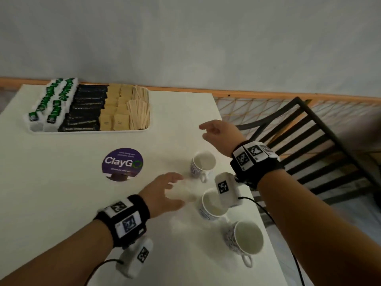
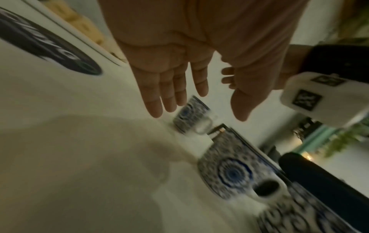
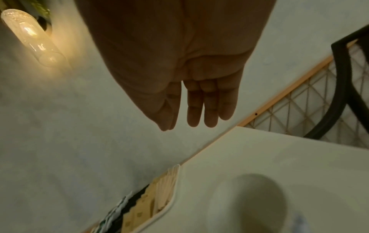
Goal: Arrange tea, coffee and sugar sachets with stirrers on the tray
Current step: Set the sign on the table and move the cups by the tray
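Note:
A white tray [image 1: 92, 130] sits at the table's far left. It holds rows of green-and-white sachets [image 1: 51, 102], black coffee sachets [image 1: 86, 108], tan sachets [image 1: 114, 112] and wooden stirrers [image 1: 139, 112]. My left hand [image 1: 177, 189] hovers open over the table, well in front of the tray and just left of the cups. In the left wrist view the left hand [image 2: 199, 113] has spread fingers and holds nothing. My right hand [image 1: 203, 132] is raised, open and empty, to the right of the tray. In the right wrist view the right hand [image 3: 183, 124] has straight fingers, with the tray's rim [image 3: 173, 201] below.
Three patterned white cups stand near the table's right edge: a far one [image 1: 203, 162], a middle one [image 1: 212, 203] and a near one [image 1: 247, 238]. A round purple ClayGo sticker [image 1: 122, 164] lies mid-table. A black slatted chair [image 1: 309, 129] stands past the right edge.

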Motion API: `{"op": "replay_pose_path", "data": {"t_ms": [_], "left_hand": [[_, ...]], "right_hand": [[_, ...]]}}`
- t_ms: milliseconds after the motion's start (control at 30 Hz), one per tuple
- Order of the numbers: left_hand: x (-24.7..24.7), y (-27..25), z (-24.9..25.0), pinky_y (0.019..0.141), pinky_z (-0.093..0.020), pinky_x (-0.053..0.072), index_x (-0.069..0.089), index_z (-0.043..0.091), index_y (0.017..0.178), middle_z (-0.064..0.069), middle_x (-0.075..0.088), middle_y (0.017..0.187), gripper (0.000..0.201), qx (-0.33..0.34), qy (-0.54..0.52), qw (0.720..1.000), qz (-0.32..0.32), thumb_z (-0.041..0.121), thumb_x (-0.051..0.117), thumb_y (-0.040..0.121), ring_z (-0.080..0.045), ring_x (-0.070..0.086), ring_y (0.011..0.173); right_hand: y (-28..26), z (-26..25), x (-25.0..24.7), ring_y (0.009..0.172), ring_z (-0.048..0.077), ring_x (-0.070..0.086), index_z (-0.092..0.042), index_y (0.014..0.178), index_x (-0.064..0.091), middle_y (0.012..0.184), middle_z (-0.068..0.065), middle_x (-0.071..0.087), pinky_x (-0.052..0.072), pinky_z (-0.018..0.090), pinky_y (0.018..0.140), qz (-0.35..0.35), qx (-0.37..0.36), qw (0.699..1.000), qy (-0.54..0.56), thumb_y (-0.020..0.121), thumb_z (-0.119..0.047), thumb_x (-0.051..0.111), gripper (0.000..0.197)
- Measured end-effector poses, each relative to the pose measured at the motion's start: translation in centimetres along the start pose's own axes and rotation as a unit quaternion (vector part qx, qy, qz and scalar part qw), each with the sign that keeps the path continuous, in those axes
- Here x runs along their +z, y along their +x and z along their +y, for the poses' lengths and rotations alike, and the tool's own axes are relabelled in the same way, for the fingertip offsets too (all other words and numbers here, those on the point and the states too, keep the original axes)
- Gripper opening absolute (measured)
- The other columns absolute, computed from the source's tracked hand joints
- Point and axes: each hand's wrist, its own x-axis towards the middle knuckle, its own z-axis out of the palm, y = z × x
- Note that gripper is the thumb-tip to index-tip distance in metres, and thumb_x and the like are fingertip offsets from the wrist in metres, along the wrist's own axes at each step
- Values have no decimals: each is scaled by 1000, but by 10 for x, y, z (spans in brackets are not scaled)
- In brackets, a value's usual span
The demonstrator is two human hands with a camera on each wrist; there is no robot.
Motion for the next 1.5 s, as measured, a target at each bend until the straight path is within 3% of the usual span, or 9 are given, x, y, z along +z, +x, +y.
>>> {"op": "replay_pose_path", "data": {"t_ms": [167,367,533,733,1000,1167,1367,1467,1500], "left_hand": [[59,3,27,106,-26,34,29,31,140,13,27,135,90,39,150,987,-54,28,83,68,-7,34,127],[93,17,35,109,-30,34,19,29,147,3,25,149,103,33,232,971,-48,41,82,66,-16,36,132],[94,21,38,107,-31,37,20,32,146,3,28,150,103,16,237,971,-32,42,83,65,-16,42,129],[55,16,34,93,-24,37,28,35,136,5,39,139,99,-15,191,980,45,42,87,57,-10,44,111],[-12,18,29,97,-33,42,29,32,138,2,44,132,100,-81,191,967,147,34,88,58,-17,49,111],[-46,22,21,95,-32,44,27,36,138,5,42,131,101,-92,171,965,176,35,88,58,-15,50,110],[-86,31,12,92,-29,43,27,38,138,6,43,133,100,-87,166,965,181,39,87,58,-15,48,110],[-112,38,9,71,-36,57,27,43,135,9,40,133,97,-89,130,971,178,37,86,58,-21,58,100],[-120,41,9,73,-34,56,26,43,136,9,40,133,97,-88,133,971,177,36,86,60,-19,58,100]], "right_hand": [[-36,54,-11,106,14,55,-26,119,62,115,-3,59,43,26,91,-46,4,997,-55,89,-25,60,30],[-69,98,2,108,12,56,-28,122,58,119,-3,58,46,29,94,-65,26,997,-39,90,-27,60,32],[-60,106,8,109,13,54,-28,129,52,127,0,52,41,21,88,-59,25,997,-32,90,-27,60,40],[-20,99,18,118,16,51,-26,138,41,131,3,45,46,31,97,-78,23,997,-12,76,-30,76,71],[10,72,47,118,20,51,-29,142,28,140,0,37,46,38,96,-139,7,986,-95,58,-61,79,104],[28,57,58,101,20,55,-24,135,33,128,0,41,50,32,82,-153,-7,975,-160,66,-42,79,85],[76,14,64,109,25,53,-25,136,33,136,1,35,50,34,84,-128,-40,982,-131,69,-26,78,81],[109,-9,75,111,29,51,-30,135,36,136,3,30,52,32,80,-121,-51,983,-128,68,-22,80,80],[121,-15,78,112,30,51,-31,135,37,136,4,30,53,31,78,-117,-53,984,-127,68,-21,80,80]]}}
